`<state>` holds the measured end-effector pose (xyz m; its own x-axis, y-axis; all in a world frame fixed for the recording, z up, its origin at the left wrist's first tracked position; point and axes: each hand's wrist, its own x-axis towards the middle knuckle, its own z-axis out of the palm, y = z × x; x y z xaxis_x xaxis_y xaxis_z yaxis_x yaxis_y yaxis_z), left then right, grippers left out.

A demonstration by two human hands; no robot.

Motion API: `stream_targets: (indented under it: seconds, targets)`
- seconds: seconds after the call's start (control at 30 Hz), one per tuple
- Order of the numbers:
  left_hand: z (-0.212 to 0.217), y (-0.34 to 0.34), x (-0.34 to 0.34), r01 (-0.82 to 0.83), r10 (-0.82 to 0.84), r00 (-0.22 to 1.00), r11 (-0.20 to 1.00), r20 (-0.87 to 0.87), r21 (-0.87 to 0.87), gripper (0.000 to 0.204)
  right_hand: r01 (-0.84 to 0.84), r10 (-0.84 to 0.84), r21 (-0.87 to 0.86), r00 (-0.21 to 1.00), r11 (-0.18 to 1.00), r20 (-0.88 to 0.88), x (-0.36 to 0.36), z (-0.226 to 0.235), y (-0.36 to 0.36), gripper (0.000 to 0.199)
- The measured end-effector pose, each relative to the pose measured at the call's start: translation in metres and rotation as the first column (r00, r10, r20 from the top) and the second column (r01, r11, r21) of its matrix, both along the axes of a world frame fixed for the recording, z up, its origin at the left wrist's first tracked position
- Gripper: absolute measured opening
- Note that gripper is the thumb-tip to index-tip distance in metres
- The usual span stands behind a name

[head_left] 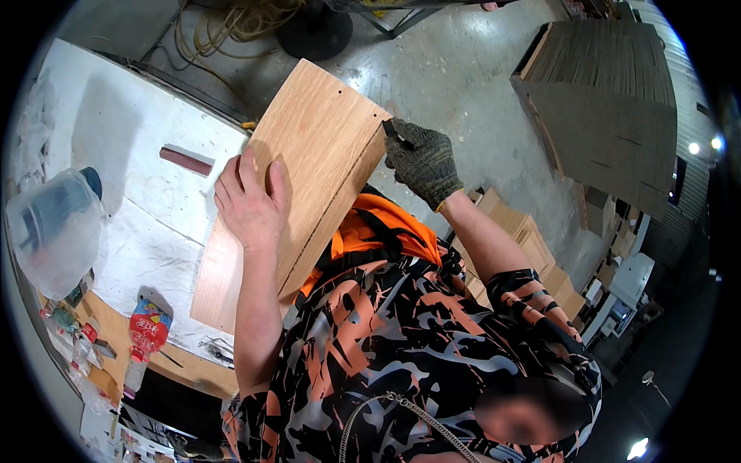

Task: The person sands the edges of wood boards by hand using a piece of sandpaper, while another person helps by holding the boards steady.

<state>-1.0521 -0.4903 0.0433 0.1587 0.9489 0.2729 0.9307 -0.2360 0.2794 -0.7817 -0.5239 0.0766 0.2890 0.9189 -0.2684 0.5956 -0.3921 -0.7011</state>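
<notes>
A light wood-grain board (320, 116) lies slanted in front of me, partly over the white table. Two small dark holes sit near its far edge, and a dark line runs along its right side. On its left part rests my bare left hand (251, 201), fingers spread and nothing gripped. At the far right corner my right hand (423, 160), in a grey knitted glove, is closed round a small black piece (390, 133) held against the board's edge. Most of that piece is hidden by the glove, so its kind cannot be made out.
The white-covered table (166, 216) carries a dark reddish strip (185, 160), a cloudy plastic jug (58, 231) and a red-labelled bottle (147, 332). A tall stack of grey-brown sheets (602, 116) stands on the floor at right. Coiled hose (224, 35) lies beyond the table.
</notes>
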Motion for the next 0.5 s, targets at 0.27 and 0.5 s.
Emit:
stream_targets:
  seconds: [0.27, 0.5]
  targets:
    - [0.0, 0.0, 0.002, -0.006, 0.005, 1.0, 1.0, -0.008, -0.016, 0.044, 0.045, -0.045, -0.012, 0.999, 0.999, 0.0, -0.005, -0.004, -0.005, 0.026]
    - [0.001, -0.001, 0.002, -0.009, 0.009, 1.0, 1.0, -0.017, -0.014, 0.045, 0.061, -0.061, -0.041, 0.998, 0.997, 0.005, -0.011, 0.002, -0.004, 0.026]
